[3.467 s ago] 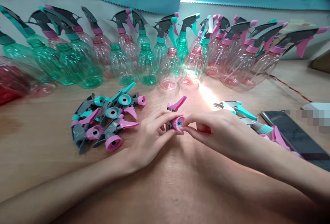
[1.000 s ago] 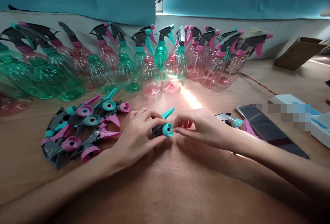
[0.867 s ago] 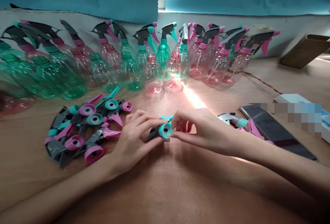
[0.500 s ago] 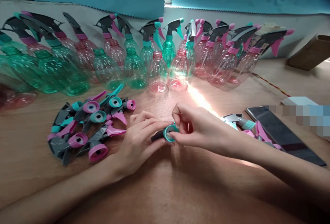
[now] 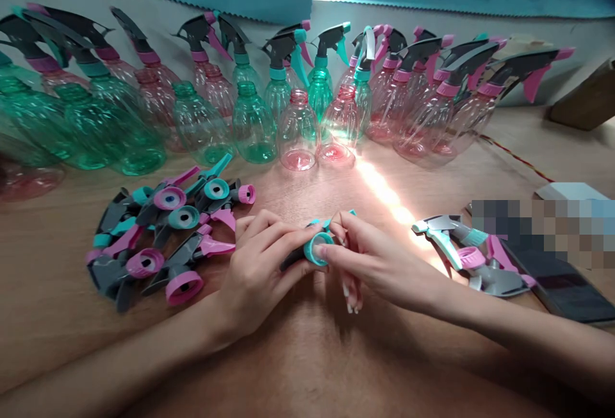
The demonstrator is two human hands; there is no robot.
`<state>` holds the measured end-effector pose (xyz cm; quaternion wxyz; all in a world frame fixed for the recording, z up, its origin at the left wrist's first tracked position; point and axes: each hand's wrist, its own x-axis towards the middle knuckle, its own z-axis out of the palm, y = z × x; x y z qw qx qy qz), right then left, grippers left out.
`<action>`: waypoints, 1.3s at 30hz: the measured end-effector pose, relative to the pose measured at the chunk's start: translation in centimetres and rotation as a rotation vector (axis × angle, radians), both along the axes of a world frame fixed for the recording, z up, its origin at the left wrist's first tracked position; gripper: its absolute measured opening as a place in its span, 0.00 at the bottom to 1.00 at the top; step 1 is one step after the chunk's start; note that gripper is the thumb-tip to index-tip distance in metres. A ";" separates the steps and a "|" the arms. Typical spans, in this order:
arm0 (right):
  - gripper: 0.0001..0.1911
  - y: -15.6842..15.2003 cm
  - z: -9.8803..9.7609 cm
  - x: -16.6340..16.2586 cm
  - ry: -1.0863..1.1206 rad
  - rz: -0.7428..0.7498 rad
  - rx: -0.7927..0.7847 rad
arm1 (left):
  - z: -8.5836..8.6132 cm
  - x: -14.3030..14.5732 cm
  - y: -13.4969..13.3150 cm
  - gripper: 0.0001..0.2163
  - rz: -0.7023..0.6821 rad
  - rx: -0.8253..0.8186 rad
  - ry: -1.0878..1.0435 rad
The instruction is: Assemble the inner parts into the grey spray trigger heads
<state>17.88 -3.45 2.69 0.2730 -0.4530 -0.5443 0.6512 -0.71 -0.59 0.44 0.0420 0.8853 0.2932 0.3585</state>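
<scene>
My left hand (image 5: 259, 264) is closed round a grey spray trigger head with a teal collar (image 5: 311, 250), held just above the wooden table (image 5: 307, 354). My right hand (image 5: 365, 261) meets it from the right, a fingertip pressed on the teal collar's rim and the other fingers curled down. A teal trigger lever sticks up behind the fingers. What sits inside the collar is hidden.
A heap of several pink and teal trigger heads (image 5: 168, 232) lies left of my hands. A few more trigger heads (image 5: 468, 261) lie at the right beside a dark phone (image 5: 567, 283). Rows of green and pink spray bottles (image 5: 298, 123) line the back.
3.5 s ago my hands held a pink-collared head; since 1 s ago it is a teal-collared one. My right fingers have shifted on its collar. The view has drifted slightly.
</scene>
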 end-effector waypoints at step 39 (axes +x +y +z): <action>0.31 -0.3 -0.6 -0.9 0.185 0.108 -0.408 | -0.5 0.1 0.2 0.07 -0.050 0.164 -0.054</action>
